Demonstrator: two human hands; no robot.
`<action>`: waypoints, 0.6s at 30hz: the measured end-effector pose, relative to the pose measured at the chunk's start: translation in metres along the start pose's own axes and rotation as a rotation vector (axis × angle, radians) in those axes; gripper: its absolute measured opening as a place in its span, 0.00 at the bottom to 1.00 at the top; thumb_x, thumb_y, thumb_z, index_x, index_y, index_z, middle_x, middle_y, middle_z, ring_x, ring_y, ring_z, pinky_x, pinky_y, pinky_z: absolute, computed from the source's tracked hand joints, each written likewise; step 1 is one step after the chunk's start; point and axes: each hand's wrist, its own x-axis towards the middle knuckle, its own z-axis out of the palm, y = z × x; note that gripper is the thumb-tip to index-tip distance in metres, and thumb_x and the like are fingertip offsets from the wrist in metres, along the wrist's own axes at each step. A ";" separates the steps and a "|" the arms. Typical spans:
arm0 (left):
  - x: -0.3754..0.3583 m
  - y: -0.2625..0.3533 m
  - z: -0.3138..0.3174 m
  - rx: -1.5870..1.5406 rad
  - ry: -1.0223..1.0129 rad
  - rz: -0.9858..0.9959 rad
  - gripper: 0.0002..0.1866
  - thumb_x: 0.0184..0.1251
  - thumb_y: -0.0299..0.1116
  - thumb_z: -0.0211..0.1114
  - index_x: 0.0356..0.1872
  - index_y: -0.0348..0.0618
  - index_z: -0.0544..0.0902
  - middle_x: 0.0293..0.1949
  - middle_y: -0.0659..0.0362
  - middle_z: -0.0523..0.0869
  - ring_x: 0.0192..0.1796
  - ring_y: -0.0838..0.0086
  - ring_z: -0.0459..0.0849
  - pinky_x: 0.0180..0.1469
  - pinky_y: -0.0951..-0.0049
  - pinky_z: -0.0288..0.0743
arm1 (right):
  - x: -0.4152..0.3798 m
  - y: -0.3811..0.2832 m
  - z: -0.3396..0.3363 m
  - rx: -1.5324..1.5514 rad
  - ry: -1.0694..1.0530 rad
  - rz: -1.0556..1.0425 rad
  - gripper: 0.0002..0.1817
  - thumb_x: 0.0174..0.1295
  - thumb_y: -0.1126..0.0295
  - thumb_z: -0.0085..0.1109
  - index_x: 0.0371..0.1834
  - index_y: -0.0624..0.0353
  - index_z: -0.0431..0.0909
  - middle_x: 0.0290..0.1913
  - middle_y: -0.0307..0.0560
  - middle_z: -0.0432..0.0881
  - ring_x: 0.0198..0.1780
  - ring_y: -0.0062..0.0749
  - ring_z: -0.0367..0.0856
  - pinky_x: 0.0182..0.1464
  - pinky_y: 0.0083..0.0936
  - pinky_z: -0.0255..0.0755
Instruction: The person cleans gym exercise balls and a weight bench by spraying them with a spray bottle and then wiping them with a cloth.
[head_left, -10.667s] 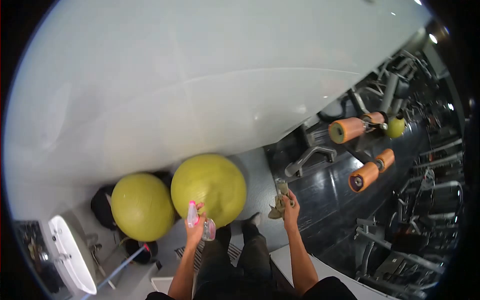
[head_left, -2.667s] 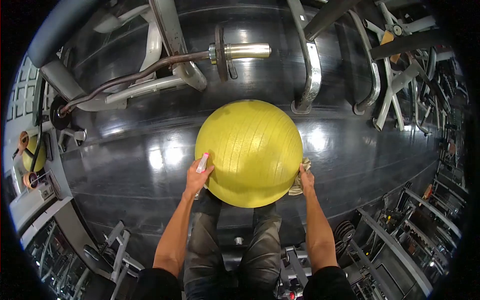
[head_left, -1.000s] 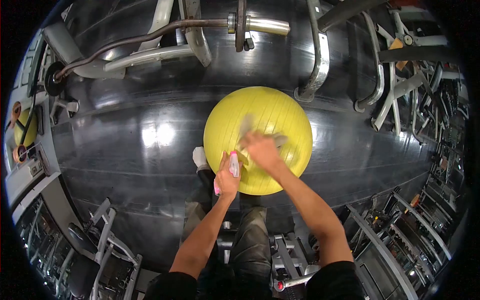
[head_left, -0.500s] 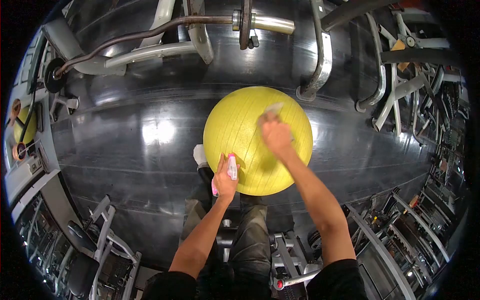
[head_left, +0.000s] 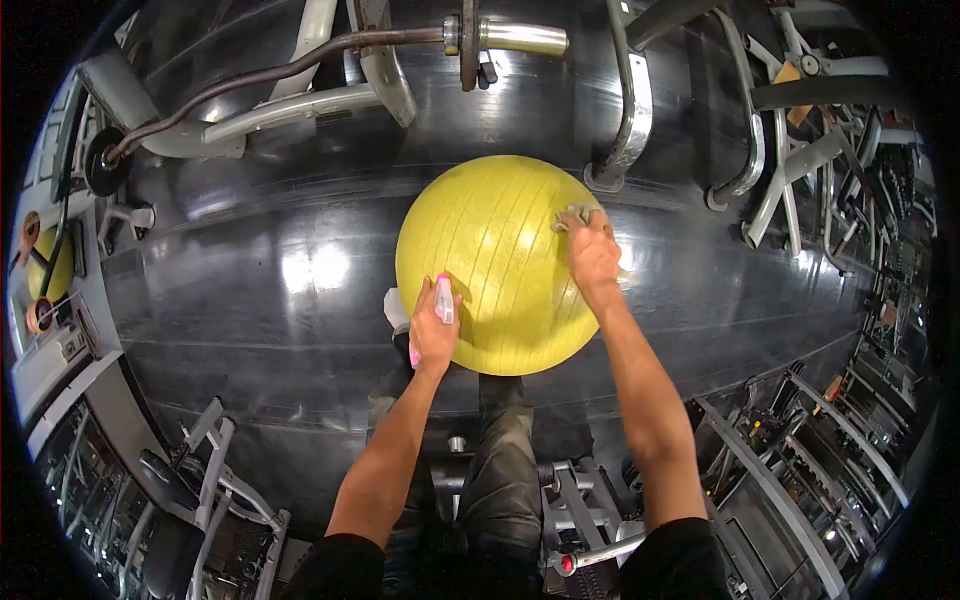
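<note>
A large yellow exercise ball (head_left: 500, 260) rests on the dark floor in front of my legs. At its lower left, my left hand (head_left: 433, 328) is wrapped round a pink and clear spray bottle (head_left: 444, 300), with the fingers against the ball. My right hand (head_left: 594, 250) holds a crumpled greyish cloth (head_left: 575, 216) on the ball's upper right side. Part of the cloth is hidden under the fingers.
A curved bar (head_left: 300, 62) on a metal frame crosses the upper left. Grey machine legs (head_left: 632, 120) stand beyond the ball at the upper right. Gym equipment lines both sides, and a bench frame (head_left: 585, 510) is beside my legs.
My right hand has moved right across the ball with the cloth. My left hand and the bottle appear slightly higher and further left, as does the ball in view.
</note>
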 end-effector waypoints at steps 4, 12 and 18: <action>0.015 0.006 0.005 0.065 -0.008 -0.012 0.25 0.60 0.41 0.67 0.56 0.38 0.78 0.61 0.40 0.74 0.60 0.48 0.75 0.60 0.59 0.71 | -0.050 -0.054 0.015 -0.133 -0.060 -0.254 0.16 0.57 0.72 0.52 0.50 0.50 0.78 0.53 0.47 0.71 0.51 0.44 0.77 0.42 0.45 0.79; 0.036 -0.015 0.003 0.138 0.013 0.026 0.30 0.61 0.45 0.66 0.58 0.33 0.75 0.58 0.42 0.77 0.57 0.48 0.77 0.59 0.59 0.72 | -0.063 0.019 0.018 0.073 0.053 -0.809 0.11 0.56 0.66 0.56 0.41 0.38 0.82 0.44 0.35 0.76 0.48 0.35 0.76 0.45 0.34 0.78; 0.041 -0.019 0.002 0.118 0.013 -0.040 0.30 0.61 0.46 0.66 0.58 0.35 0.75 0.57 0.43 0.78 0.56 0.48 0.78 0.58 0.57 0.72 | -0.031 0.056 0.024 0.288 0.026 0.115 0.22 0.59 0.73 0.54 0.57 0.40 0.77 0.49 0.43 0.77 0.48 0.42 0.77 0.46 0.34 0.76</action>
